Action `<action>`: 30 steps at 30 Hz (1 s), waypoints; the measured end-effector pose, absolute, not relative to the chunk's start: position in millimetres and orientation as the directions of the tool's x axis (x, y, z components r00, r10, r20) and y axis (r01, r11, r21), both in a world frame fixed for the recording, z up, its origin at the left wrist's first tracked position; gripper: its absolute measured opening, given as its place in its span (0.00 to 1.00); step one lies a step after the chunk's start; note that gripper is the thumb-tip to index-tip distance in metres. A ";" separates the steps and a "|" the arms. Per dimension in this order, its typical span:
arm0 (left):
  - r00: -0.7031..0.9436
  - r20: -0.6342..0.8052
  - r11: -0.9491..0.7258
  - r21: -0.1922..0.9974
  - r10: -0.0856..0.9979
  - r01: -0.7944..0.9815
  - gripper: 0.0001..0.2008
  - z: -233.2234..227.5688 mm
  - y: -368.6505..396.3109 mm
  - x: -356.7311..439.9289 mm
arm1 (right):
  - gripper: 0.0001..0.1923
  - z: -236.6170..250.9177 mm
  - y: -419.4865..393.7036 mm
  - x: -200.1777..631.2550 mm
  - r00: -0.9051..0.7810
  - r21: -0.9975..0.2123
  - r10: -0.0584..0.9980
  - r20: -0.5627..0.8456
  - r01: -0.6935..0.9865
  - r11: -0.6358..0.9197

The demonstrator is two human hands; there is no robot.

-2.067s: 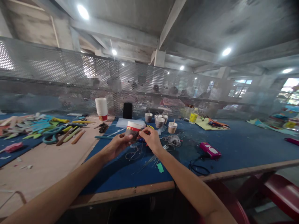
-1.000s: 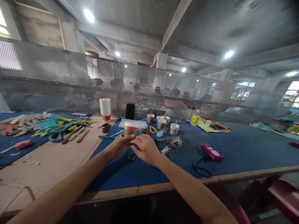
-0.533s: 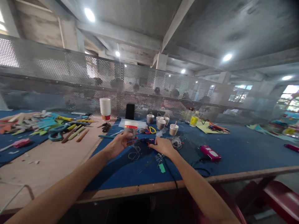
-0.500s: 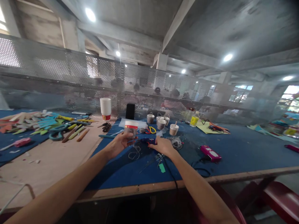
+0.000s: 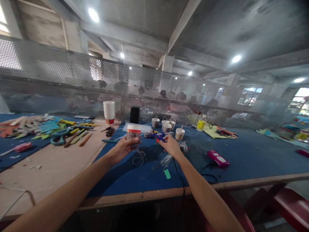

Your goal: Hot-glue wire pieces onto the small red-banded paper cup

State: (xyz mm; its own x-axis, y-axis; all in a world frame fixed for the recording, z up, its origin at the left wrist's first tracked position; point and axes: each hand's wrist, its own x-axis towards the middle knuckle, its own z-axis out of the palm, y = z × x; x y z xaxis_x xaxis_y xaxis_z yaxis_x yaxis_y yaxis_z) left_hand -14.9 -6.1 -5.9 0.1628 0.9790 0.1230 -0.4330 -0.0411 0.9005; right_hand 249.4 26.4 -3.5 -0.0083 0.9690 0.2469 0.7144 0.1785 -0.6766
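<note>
The table point(image 5: 135, 197) runs wide, its wooden front edge close to the body, and a mesh screen point(image 5: 72, 80) closes off the far side. Bare blue cloth lies open to the right of the arms, out past the pink tool point(image 5: 217, 158) and a black cord point(image 5: 205, 176). To the left the brown board point(image 5: 48, 167) is mostly bare near the front, with scissors point(image 5: 56, 139) and coloured strips point(image 5: 29, 127) crowded at its far end.

The left hand point(image 5: 123, 149) is curled around a cup point(image 5: 133, 132) with a red band, held just above the cloth near the middle of the table. The right hand point(image 5: 171, 145) is closed on a blue glue gun point(image 5: 156, 136), lifted with its nozzle pointing left towards the cup; whether the tip touches it I cannot tell. A cord trails back along the right forearm.

Thin wires point(image 5: 160, 162) lie under and between the hands. Small cups point(image 5: 166, 125) stand just beyond, and a cup stack point(image 5: 108, 112) stands at the far left of them.
</note>
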 end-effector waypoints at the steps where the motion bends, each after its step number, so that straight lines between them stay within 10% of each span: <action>1: 0.152 0.118 -0.042 0.902 0.981 -0.429 0.13 -5.4 -6.4 -14.9 | 0.17 -2.4 27.9 248.7 0.015 -0.771 0.964 0.265 0.604 0.202; 4: 0.135 0.106 -0.037 0.899 0.985 -0.437 0.13 -2.8 -9.1 -14.3 | 0.19 2.0 28.4 244.1 0.045 -0.941 0.952 0.304 0.168 0.293; 10: 0.128 0.084 -0.019 0.898 0.988 -0.440 0.13 -1.2 -11.4 -14.6 | 0.18 12.9 12.7 234.2 -0.091 -0.912 0.951 0.296 -0.322 0.253; 30: 0.094 0.078 -0.039 0.931 0.993 -0.363 0.19 -3.4 -9.6 -13.9 | 0.18 14.8 -24.7 216.9 -0.171 -0.811 0.822 0.543 0.144 0.566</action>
